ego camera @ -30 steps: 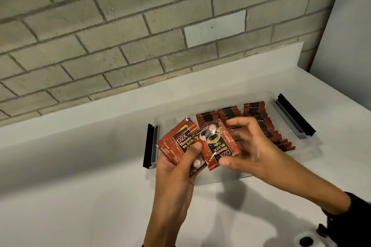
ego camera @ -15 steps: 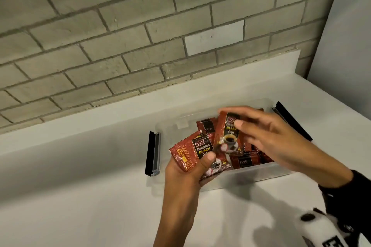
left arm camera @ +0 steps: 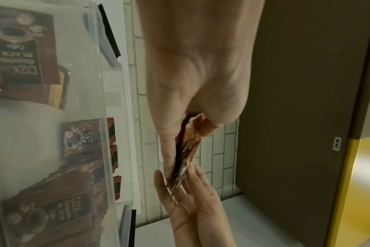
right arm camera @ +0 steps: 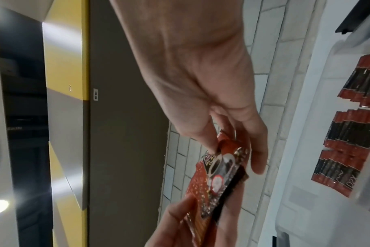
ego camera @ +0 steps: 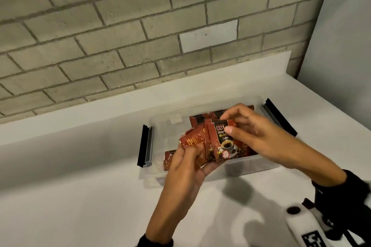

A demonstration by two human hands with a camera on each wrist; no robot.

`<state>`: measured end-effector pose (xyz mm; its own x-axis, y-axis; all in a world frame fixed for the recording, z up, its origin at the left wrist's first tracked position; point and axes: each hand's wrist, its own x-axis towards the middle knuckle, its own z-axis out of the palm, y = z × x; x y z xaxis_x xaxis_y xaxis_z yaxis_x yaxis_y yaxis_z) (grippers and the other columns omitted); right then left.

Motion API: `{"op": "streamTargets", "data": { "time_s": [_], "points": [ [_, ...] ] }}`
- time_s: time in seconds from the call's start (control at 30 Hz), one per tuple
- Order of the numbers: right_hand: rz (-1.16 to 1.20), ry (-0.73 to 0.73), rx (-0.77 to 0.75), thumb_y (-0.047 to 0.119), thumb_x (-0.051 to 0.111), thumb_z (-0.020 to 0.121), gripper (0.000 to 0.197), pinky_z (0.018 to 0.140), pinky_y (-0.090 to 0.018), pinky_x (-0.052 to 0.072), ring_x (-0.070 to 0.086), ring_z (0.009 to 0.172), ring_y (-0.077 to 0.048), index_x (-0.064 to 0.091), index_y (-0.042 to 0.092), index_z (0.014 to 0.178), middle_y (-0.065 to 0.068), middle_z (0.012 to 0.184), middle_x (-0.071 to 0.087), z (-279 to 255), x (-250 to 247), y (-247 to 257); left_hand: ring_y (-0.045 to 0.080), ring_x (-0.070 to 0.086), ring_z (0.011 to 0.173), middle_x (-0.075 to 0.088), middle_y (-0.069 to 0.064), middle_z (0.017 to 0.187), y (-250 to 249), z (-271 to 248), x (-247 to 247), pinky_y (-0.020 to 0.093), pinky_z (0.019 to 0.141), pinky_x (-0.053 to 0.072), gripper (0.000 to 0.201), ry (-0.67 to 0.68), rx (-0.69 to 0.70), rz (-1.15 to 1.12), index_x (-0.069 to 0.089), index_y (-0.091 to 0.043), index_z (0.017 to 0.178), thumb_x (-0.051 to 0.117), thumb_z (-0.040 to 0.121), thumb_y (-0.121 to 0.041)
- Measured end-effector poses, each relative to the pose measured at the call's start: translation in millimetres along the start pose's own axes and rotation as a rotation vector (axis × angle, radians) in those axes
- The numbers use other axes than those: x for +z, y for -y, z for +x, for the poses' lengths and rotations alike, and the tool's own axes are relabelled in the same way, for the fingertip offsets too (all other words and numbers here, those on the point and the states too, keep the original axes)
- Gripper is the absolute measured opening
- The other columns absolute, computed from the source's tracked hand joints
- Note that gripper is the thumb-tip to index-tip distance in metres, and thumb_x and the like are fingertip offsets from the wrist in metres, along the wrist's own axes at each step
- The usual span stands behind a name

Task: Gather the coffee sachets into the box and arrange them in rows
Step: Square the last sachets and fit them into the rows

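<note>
My left hand [ego camera: 200,156] grips a small stack of red coffee sachets [ego camera: 190,140] over the near left part of the clear plastic box [ego camera: 160,124]. My right hand [ego camera: 227,124] pinches the top edge of one upright sachet [ego camera: 222,142] held against the front of that stack. In the left wrist view the stack [left arm camera: 186,150] is edge-on between thumb and fingers. The pinched sachet [right arm camera: 217,175] fills the right wrist view's centre. Rows of sachets [right arm camera: 349,133] stand on edge in the box, mostly hidden behind my hands in the head view.
The box has a black latch at its left end [ego camera: 143,146] and one at its right end [ego camera: 281,118]. It sits on a white counter [ego camera: 80,196] below a grey brick wall [ego camera: 120,46]. A wrist camera [ego camera: 305,226] shows at the bottom right.
The right hand took the front sachet from the stack, turned it upright and brought it back against the stack. Both hands have sunk slightly lower over the box.
</note>
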<state>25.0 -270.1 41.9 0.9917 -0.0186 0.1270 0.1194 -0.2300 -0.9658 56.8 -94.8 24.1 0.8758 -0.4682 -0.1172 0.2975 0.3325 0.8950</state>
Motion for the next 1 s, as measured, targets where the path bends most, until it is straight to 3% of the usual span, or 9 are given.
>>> {"op": "streamTargets", "data": {
  "time_s": [0.13, 0.33, 0.43, 0.5, 0.6, 0.67, 0.77, 0.87, 1.0],
  "points": [
    [0.105, -0.071, 0.001, 0.009, 0.054, 0.089, 0.021, 0.066, -0.020, 0.055, 0.068, 0.091, -0.009, 0.057, 0.012, 0.109, 0.001, 0.105, 0.068, -6.6, -13.8, -2.0, 0.028, 0.066, 0.107, 0.069, 0.011, 0.113, 1.0, -3.9, -0.3, 0.040, 0.086, 0.055, 0.040, 0.007, 0.088, 0.097, 0.049, -0.012, 0.125, 0.058, 0.085, -0.014],
    [0.185, 0.008, 0.030, 0.019, 0.060, 0.078, 0.034, 0.074, -0.024, 0.057, 0.069, 0.097, -0.016, 0.061, 0.016, 0.112, 0.000, 0.107, 0.071, -11.1, -15.9, -6.1, 0.028, 0.070, 0.094, 0.072, 0.011, 0.103, 1.9, -0.6, -4.7, 0.034, 0.072, 0.058, 0.055, -0.046, 0.133, 0.144, 0.051, -0.011, 0.118, 0.071, 0.067, -0.006],
    [0.190, -0.015, 0.000, 0.017, 0.062, 0.078, 0.031, 0.073, -0.027, 0.058, 0.069, 0.095, -0.020, 0.061, 0.014, 0.109, -0.003, 0.103, 0.072, -11.7, -16.1, -9.0, 0.028, 0.071, 0.091, 0.073, 0.009, 0.102, 3.3, 0.1, -2.5, 0.032, 0.068, 0.058, 0.053, -0.059, 0.127, 0.155, 0.053, -0.013, 0.115, 0.073, 0.066, -0.011],
    [0.187, -0.085, -0.085, 0.015, 0.062, 0.079, 0.026, 0.072, -0.024, 0.057, 0.069, 0.093, -0.016, 0.061, 0.012, 0.105, 0.001, 0.100, 0.072, -14.8, -21.3, -6.7, 0.030, 0.071, 0.093, 0.072, 0.009, 0.107, 4.4, 0.9, -0.9, 0.035, 0.071, 0.059, 0.045, -0.036, 0.110, 0.139, 0.054, -0.012, 0.118, 0.067, 0.075, -0.021],
    [0.050, -0.180, -0.312, 0.010, 0.059, 0.083, 0.013, 0.080, -0.018, 0.053, 0.067, 0.096, -0.009, 0.060, 0.012, 0.096, 0.006, 0.094, 0.070, -21.0, -30.3, -3.2, 0.035, 0.070, 0.095, 0.070, 0.017, 0.109, 4.2, 2.5, 0.3, 0.040, 0.079, 0.059, 0.044, 0.017, 0.018, 0.110, 0.055, -0.008, 0.122, 0.046, 0.091, -0.037],
    [-0.160, -0.179, -0.518, 0.005, 0.054, 0.090, 0.010, 0.090, -0.023, 0.051, 0.065, 0.104, -0.011, 0.062, 0.012, 0.093, 0.004, 0.097, 0.071, -25.6, -35.0, -6.7, 0.038, 0.069, 0.093, 0.069, 0.023, 0.106, 3.6, 4.1, -0.3, 0.039, 0.076, 0.059, 0.049, 0.039, -0.067, 0.067, 0.057, -0.004, 0.121, 0.039, 0.094, -0.041],
    [-0.632, -0.109, -0.785, 0.010, 0.047, 0.097, 0.024, 0.101, -0.035, 0.047, 0.063, 0.109, -0.013, 0.070, 0.004, 0.094, -0.002, 0.102, 0.071, -29.9, -33.9, -19.1, 0.037, 0.069, 0.093, 0.070, 0.023, 0.105, 1.9, 6.9, 0.8, 0.036, 0.071, 0.060, 0.048, 0.060, -0.104, 0.045, 0.060, -0.002, 0.117, 0.043, 0.092, -0.039],
    [-0.858, -0.037, -0.848, 0.017, 0.051, 0.096, 0.026, 0.104, -0.040, 0.044, 0.060, 0.115, -0.013, 0.073, 0.003, 0.095, -0.004, 0.108, 0.070, -34.2, -29.4, -30.5, 0.027, 0.070, 0.095, 0.070, 0.016, 0.107, 2.9, 7.0, 0.1, 0.035, 0.074, 0.059, 0.039, 0.081, -0.064, 0.107, 0.062, -0.007, 0.115, 0.056, 0.085, -0.031],
    [-0.947, -0.024, -0.857, 0.013, 0.053, 0.091, 0.022, 0.106, -0.039, 0.041, 0.058, 0.118, -0.013, 0.074, 0.006, 0.097, -0.001, 0.113, 0.069, -34.6, -27.3, -36.8, 0.016, 0.068, 0.081, 0.073, 0.008, 0.097, 8.3, 5.7, -5.9, 0.023, 0.069, 0.055, 0.035, 0.030, 0.007, 0.227, 0.062, -0.012, 0.113, 0.069, 0.079, -0.009]
  ]
}}
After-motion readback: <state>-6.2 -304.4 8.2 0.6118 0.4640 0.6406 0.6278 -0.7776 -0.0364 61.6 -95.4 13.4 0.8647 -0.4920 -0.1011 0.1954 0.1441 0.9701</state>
